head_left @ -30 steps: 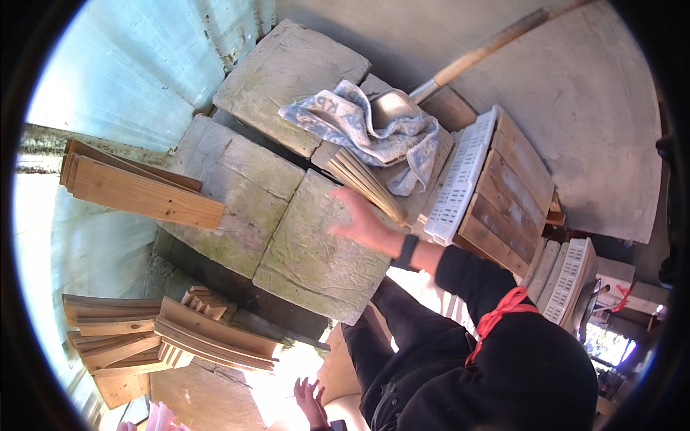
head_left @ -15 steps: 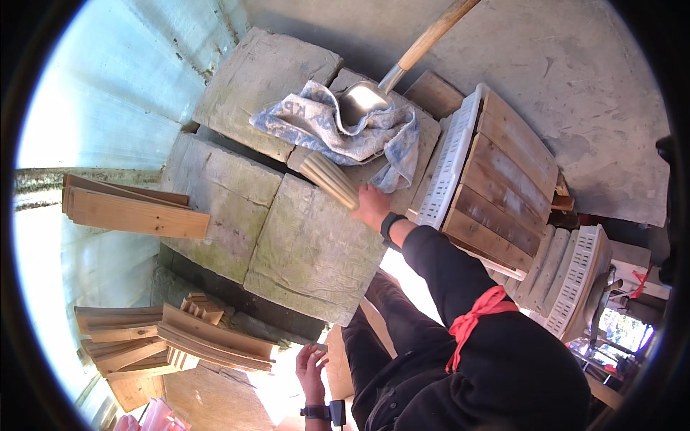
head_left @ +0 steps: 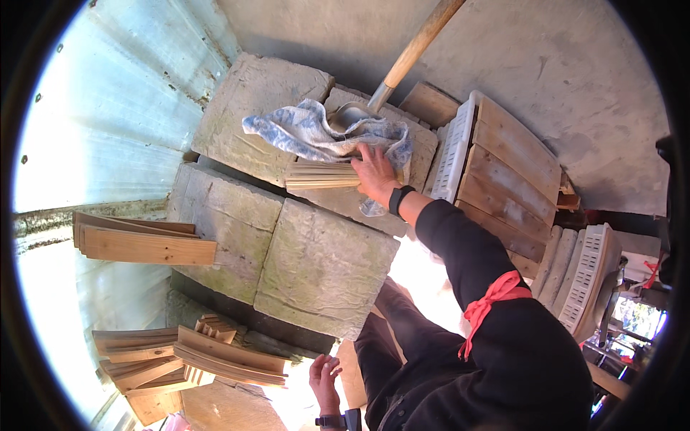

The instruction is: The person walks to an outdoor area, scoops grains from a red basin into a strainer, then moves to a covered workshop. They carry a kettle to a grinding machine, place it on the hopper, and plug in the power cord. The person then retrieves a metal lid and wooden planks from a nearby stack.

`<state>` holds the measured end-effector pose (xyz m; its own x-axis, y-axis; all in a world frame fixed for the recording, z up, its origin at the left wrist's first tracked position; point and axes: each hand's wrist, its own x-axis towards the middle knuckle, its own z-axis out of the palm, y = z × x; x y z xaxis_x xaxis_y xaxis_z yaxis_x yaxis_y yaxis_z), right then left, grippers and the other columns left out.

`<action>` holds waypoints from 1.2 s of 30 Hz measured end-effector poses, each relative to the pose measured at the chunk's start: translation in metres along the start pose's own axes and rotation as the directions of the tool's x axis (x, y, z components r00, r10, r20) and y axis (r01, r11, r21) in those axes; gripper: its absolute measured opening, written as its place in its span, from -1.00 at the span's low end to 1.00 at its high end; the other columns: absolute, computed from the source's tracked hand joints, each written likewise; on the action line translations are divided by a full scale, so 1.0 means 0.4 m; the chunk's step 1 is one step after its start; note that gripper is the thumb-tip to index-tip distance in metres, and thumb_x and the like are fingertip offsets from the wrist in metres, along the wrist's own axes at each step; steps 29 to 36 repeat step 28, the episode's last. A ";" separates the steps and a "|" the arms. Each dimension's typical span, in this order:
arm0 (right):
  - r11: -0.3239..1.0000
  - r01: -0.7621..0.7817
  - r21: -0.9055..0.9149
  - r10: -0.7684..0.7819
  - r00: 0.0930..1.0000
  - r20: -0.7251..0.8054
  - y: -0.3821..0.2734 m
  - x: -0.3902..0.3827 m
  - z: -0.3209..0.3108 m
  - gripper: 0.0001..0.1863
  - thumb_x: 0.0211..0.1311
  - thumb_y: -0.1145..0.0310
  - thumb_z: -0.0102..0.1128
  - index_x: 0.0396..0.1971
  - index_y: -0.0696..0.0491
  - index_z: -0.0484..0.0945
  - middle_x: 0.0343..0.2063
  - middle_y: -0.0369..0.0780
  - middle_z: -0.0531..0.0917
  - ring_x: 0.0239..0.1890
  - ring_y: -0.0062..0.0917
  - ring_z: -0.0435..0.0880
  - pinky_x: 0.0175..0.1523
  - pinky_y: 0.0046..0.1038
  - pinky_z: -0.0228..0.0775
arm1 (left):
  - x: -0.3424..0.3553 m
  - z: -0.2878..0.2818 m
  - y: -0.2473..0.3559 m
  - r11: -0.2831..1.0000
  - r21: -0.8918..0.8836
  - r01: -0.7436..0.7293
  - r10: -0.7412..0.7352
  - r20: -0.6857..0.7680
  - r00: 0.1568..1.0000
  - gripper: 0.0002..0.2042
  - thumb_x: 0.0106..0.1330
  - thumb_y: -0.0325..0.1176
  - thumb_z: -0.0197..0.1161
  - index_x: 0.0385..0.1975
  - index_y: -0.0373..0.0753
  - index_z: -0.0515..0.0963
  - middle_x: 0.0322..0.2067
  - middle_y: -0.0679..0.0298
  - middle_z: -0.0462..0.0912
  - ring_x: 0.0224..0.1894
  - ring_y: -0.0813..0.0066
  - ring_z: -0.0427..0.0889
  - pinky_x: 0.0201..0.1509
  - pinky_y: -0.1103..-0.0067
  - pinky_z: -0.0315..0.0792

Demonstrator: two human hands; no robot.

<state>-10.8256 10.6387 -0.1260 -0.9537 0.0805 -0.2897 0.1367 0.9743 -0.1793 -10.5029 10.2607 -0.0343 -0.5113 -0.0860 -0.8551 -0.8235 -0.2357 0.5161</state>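
Observation:
My right hand (head_left: 376, 172) grips the right end of a bundle of thin, pale wooden strips (head_left: 323, 174). The bundle lies level across the stone slabs (head_left: 327, 251), just below a crumpled blue-and-white cloth (head_left: 298, 133). My fingertips come up against the cloth's lower edge. Partly wrapped in that cloth is the metal scoop end of a shovel (head_left: 413, 61), whose wooden handle slants up to the right. Low in the view, my left hand (head_left: 325, 384) hangs beside my leg, fingers loosely curled and apart, with nothing visible in them.
Several flat boards (head_left: 144, 241) rest on the slabs' left edge. Below them stands a stack of curved wooden pieces (head_left: 223, 352). To the right, wooden planks (head_left: 507, 183) cover a white plastic crate (head_left: 460, 147); another white crate (head_left: 581, 280) stands further right. A corrugated translucent wall (head_left: 108, 129) closes the left side.
My right hand has moved up to the cloth, turning the strip bundle from slanted to level. The cloth has shifted and bunched. A small grey bit near my left fingertips no longer shows.

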 end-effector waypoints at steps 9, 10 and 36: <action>0.987 0.154 0.053 -0.155 0.987 0.030 0.044 0.037 -0.001 -0.41 -0.40 0.14 0.50 -0.28 0.13 0.54 -0.16 -0.11 0.46 -0.01 -0.18 0.41 0.05 -0.21 0.29 | -0.031 -0.011 -0.003 0.998 0.066 -0.007 0.008 -0.022 1.000 -0.72 0.33 -0.47 0.04 0.02 -0.34 0.35 -0.10 0.10 0.51 -0.14 0.30 0.59 -0.14 0.46 0.55; 0.977 0.188 0.098 -0.192 0.981 0.035 0.036 0.027 -0.007 -0.41 -0.39 0.14 0.50 -0.28 0.15 0.54 -0.17 -0.11 0.47 -0.04 -0.19 0.43 0.02 -0.22 0.31 | -0.036 -0.009 -0.004 0.998 0.065 -0.012 0.013 -0.018 1.000 -0.72 0.33 -0.46 0.05 0.02 -0.34 0.35 -0.09 0.10 0.51 -0.14 0.30 0.59 -0.14 0.46 0.55; 0.444 0.280 0.851 0.081 0.933 -0.349 0.224 -0.904 -0.976 -0.04 -0.15 -0.11 0.32 0.21 0.18 0.23 0.09 -0.05 0.42 0.16 -0.30 0.37 0.23 -0.31 0.26 | -0.084 -0.053 0.129 0.946 0.243 -0.216 0.109 0.391 0.914 -0.74 0.30 -0.44 0.14 -0.03 -0.25 0.41 -0.15 0.19 0.57 -0.23 0.43 0.61 -0.22 0.57 0.54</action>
